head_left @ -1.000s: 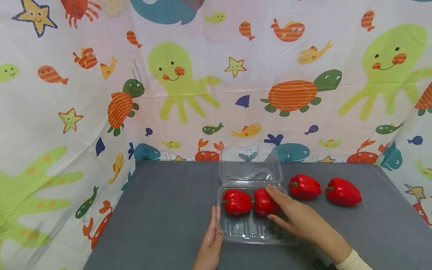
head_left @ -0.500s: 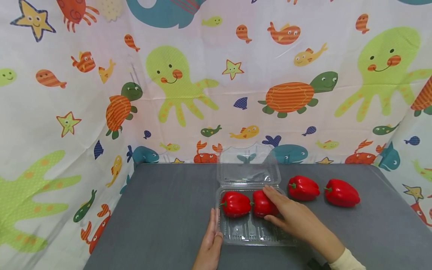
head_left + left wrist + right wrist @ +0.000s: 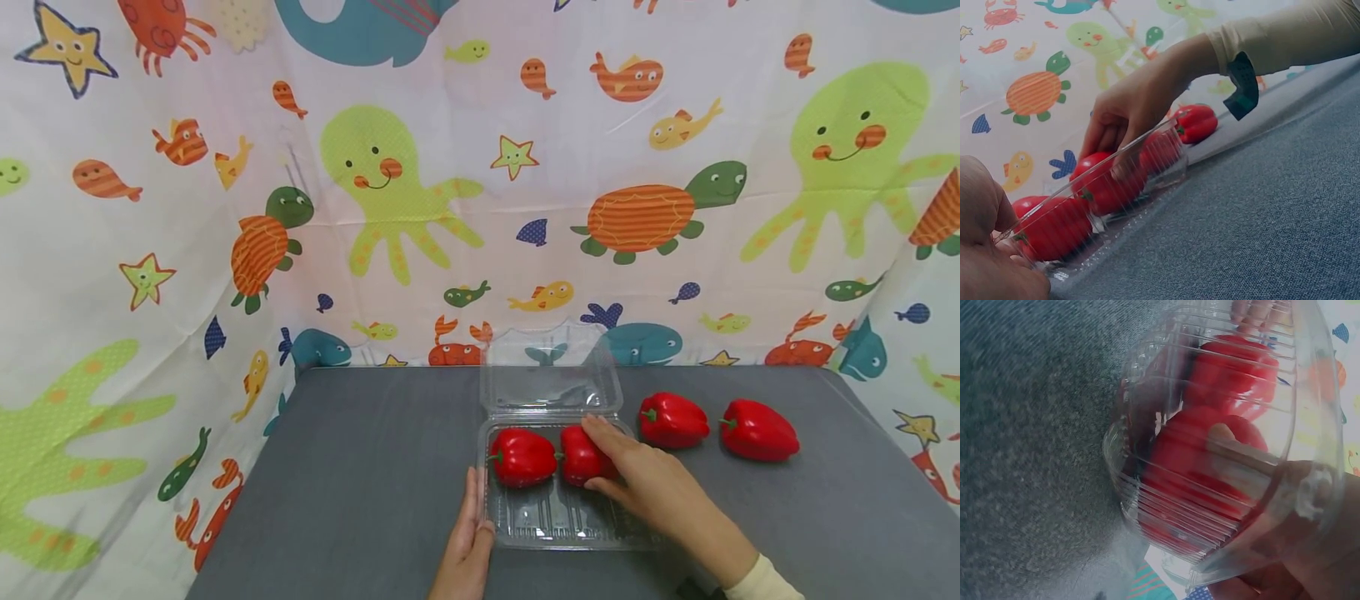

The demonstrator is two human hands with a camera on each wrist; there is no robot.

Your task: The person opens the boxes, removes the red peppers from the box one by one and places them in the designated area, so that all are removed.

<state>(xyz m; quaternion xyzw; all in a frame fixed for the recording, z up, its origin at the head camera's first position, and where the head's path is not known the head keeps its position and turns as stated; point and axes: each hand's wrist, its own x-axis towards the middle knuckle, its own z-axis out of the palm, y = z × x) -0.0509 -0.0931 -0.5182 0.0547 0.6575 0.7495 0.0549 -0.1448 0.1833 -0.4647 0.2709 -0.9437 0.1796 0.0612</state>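
Observation:
A clear plastic clamshell container lies with its lid folded back on the table. Two red bell peppers sit side by side in its tray. My right hand holds the right-hand red bell pepper, thumb on the near side and fingers over the top. The left-hand red bell pepper touches neither hand in the head view. At the container's left front corner, my left hand grips the edge, fingers along the left wall. In the right wrist view the held pepper shows through the ribbed plastic wall.
To the right of the container, two more red bell peppers rest on the grey tabletop. Behind the table hangs a curtain printed with sea animals, and the transparent lid leans back toward it.
The head view has tilted slightly, so everything sits a little lower and further left. Both hands keep the same hold on the pepper and the container.

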